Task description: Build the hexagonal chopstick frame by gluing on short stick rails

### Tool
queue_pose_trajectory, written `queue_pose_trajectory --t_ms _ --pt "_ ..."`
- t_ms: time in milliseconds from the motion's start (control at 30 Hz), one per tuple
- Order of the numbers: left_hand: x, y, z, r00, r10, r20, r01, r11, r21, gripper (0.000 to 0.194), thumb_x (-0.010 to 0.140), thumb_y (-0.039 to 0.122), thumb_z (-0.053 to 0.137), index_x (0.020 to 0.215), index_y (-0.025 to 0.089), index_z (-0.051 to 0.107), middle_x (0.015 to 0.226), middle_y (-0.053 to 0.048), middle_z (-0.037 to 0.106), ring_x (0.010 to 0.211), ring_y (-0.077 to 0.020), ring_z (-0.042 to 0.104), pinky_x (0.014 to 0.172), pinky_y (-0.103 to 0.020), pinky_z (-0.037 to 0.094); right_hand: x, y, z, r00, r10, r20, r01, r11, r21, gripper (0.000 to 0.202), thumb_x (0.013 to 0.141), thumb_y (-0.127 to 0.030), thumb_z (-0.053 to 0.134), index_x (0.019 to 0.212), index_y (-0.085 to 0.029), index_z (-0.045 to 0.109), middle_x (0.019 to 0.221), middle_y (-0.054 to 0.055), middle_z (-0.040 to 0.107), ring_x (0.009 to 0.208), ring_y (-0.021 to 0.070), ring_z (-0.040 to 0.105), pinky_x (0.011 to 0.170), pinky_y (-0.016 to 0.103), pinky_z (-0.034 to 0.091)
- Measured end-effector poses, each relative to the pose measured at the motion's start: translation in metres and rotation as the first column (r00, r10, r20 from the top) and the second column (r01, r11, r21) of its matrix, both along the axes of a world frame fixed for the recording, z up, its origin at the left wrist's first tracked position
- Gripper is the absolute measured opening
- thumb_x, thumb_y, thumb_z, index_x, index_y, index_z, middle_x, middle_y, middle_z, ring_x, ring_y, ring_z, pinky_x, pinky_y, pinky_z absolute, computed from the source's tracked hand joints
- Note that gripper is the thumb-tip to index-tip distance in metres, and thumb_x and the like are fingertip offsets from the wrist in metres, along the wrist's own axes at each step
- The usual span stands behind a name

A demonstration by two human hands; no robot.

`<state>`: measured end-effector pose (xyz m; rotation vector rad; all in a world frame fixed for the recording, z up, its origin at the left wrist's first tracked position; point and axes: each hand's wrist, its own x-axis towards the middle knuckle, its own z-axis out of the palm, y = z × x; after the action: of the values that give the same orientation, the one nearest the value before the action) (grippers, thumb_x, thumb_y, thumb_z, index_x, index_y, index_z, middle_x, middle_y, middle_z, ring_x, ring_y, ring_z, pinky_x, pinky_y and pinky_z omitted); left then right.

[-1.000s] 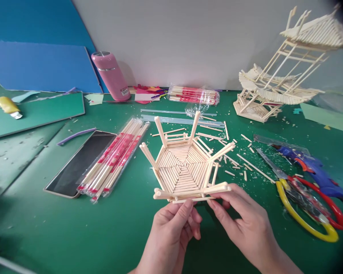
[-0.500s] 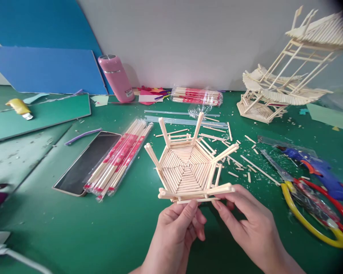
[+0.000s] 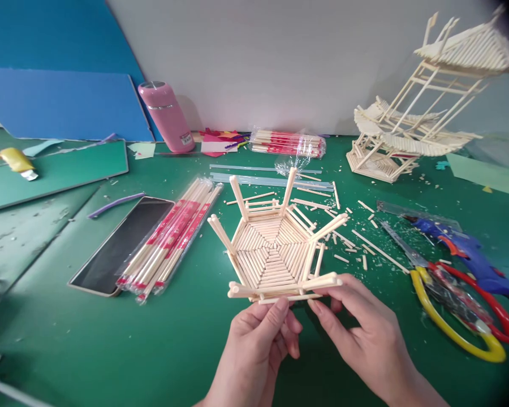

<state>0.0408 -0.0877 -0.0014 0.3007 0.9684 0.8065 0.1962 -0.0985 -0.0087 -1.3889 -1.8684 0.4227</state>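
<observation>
Frame: hexagonal, posts angled outward; the frame [image 3: 275,249] is centred ahead of both hands, over the table [image 3: 173,350].
Stick: the stick [image 3: 297,298] runs along the frame's near edge.
Left hand: left hand [image 3: 254,342] pinches the stick, thumb uppermost.
Right hand: right hand [image 3: 365,325] pinches the stick's right end, beside a post.
Right side: scissors [image 3: 436,332], glue gun [image 3: 475,260].
Left side: bagged chopsticks [image 3: 169,240] overlap the phone [image 3: 110,254].

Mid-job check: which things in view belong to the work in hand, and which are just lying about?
Likely part of it:
stick frame
held stick
front stick pack
clear rods
scissors
glue gun

Probably just lying about:
phone
flask
yellow tube
purple strip
</observation>
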Motion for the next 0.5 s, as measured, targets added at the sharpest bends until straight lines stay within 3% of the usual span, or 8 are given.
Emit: queue_pose_trajectory --t_ms 500 --pt "-0.002 -0.0008 -0.0014 1.0 -0.008 -0.006 0.008 1.0 -0.01 0.028 0.072 0.034 0.068 0.059 0.01 0.063 0.057 -0.002 0.056 0.048 -0.0068 0.044 0.05 -0.02 0.034 -0.0017 0.0005 -0.0007 1.0 0.002 -0.024 -0.002 1.0 -0.019 0.015 0.081 -0.01 0.053 0.094 -0.018 0.057 0.085 0.005 0.058 0.073 0.0139 0.059 0.063 0.025 0.052"
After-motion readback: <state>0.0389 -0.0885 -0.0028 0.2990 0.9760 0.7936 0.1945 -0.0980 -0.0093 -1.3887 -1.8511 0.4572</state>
